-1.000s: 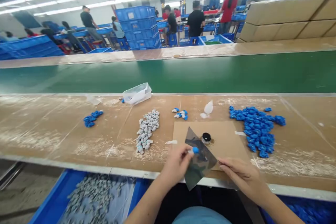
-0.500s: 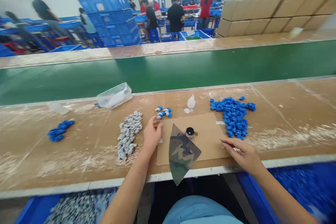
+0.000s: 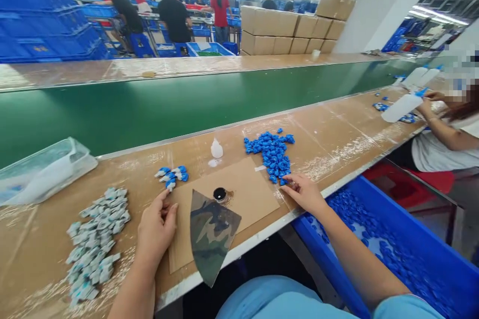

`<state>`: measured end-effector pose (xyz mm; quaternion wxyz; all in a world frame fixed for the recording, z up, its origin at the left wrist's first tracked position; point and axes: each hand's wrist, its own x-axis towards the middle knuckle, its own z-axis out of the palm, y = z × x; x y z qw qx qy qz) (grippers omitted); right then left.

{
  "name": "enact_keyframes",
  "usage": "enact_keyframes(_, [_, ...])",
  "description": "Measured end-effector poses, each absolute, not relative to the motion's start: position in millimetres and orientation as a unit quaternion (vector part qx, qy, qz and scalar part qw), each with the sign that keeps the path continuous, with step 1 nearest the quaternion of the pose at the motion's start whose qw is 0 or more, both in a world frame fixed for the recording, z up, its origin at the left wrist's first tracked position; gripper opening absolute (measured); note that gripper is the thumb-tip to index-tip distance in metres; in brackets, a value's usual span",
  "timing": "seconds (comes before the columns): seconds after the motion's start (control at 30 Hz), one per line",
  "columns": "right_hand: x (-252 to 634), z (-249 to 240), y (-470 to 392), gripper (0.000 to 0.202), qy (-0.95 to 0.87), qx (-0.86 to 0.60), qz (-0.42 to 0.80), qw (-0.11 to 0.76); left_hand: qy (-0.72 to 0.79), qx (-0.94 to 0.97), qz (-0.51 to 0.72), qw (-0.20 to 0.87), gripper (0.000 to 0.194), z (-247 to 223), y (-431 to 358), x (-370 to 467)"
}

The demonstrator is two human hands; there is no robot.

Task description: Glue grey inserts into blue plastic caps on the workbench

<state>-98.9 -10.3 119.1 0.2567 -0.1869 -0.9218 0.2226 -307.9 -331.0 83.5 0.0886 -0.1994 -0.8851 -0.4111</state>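
A long brown surface (image 3: 337,129) is flanked by a green belt. The right hand (image 3: 305,192) is laid, fingers loosely spread and holding nothing, at the blue caps (image 3: 272,152), heaped within reach. The left hand (image 3: 156,227) rests open beside the assembled pieces (image 3: 172,174).

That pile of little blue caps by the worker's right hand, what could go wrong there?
The blue caps lie loose near the bench edge, so the right hand reaching into them might knock some off. The small open black pot sits between both hands and could be tipped. The camouflage cloth overhangs the edge and might slip.
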Motion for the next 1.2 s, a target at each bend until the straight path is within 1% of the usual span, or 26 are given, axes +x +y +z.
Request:
enact_keyframes(0.07, [-102.3, 119.9, -11.0, 0.026, -0.933, -0.167, 0.203, 0.246, -0.870, -0.199, -0.437, 0.112, 0.058, 82.6, -339.3, -295.2])
enact_keyframes(0.13, [-105.2, 119.3, -7.5, 0.028, -0.944, -0.150, 0.184, 0.229, -0.862, -0.199, -0.440, 0.156, 0.047, 81.1, -350.8, -276.6])
enact_keyframes(0.23, [-109.4, 118.0, 1.7, 0.041, -0.953, -0.087, 0.156, 0.245, -0.863, -0.151, -0.428, 0.222, 0.032, 77.0, -370.9, -246.4])
enact_keyframes(0.3, [-111.4, 119.8, 5.0, 0.049, -0.952, -0.062, 0.167, 0.251, -0.867, -0.093, -0.416, 0.258, 0.028, 74.0, -385.6, -230.8])
enact_keyframes(0.37, [-113.2, 124.2, 2.5, 0.052, -0.948, -0.081, 0.196, 0.238, -0.872, -0.035, -0.396, 0.286, 0.028, 71.3, -399.8, -222.2])
enact_keyframes(0.43, [-116.5, 129.5, -6.3, 0.052, -0.937, -0.116, 0.253, 0.211, -0.878, -0.001, -0.376, 0.298, 0.030, 68.6, -410.7, -221.6])
enact_keyframes(0.5, [-122.4, 133.3, -19.9, 0.052, -0.918, -0.123, 0.321, 0.196, -0.888, 0.002, -0.357, 0.289, 0.031, 65.3, -416.1, -227.3])
enact_keyframes(0.57, [-130.4, 134.4, -35.9, 0.050, -0.901, -0.092, 0.376, 0.198, -0.903, -0.008, -0.335, 0.268, 0.032, 61.5, -416.3, -235.2])
enact_keyframes(0.73, [-148.1, 131.1, -72.4, 0.034, -0.864, 0.011, 0.469, 0.182, -0.909, -0.023, -0.322, 0.264, 0.031, 57.3, -410.5, -242.9])
enact_keyframes(0.83, [-153.8, 130.1, -87.8, 0.025, -0.843, 0.034, 0.510, 0.169, -0.883, -0.037, -0.377, 0.276, 0.032, 61.1, -406.1, -235.4])
enact_keyframes(0.87, [-155.2, 129.9, -92.1, 0.021, -0.836, 0.039, 0.523, 0.161, -0.867, -0.037, -0.420, 0.266, 0.032, 63.0, -402.8, -231.9])
enact_keyframes(0.93, [-157.8, 129.1, -99.7, 0.014, -0.817, 0.048, 0.556, 0.146, -0.808, -0.022, -0.552, 0.204, 0.034, 67.7, -391.4, -224.1])
enact_keyframes(0.97, [-159.0, 128.3, -103.1, 0.013, -0.805, 0.050, 0.576, 0.136, -0.763, -0.009, -0.628, 0.153, 0.037, 70.7, -383.3, -220.2])
enact_keyframes(1.03, [-161.2, 126.1, -108.6, 0.020, -0.780, 0.046, 0.616, 0.105, -0.650, 0.020, -0.759, 0.038, 0.047, 78.5, -363.9, -212.5])
enact_keyframes(1.07, [-162.1, 124.8, -110.6, 0.025, -0.768, 0.041, 0.633, 0.088, -0.598, 0.032, -0.801, -0.017, 0.052, 83.0, -353.7, -209.1])
enact_keyframes(1.13, [-163.5, 122.7, -112.8, 0.032, -0.757, 0.032, 0.649, 0.064, -0.526, 0.048, -0.842, -0.110, 0.058, 92.1, -334.8, -204.0])
enact_keyframes(1.2, [-164.6, 121.9, -112.7, 0.030, -0.765, 0.037, 0.639, 0.068, -0.492, 0.052, -0.852, -0.171, 0.058, 98.6, -320.3, -201.9])
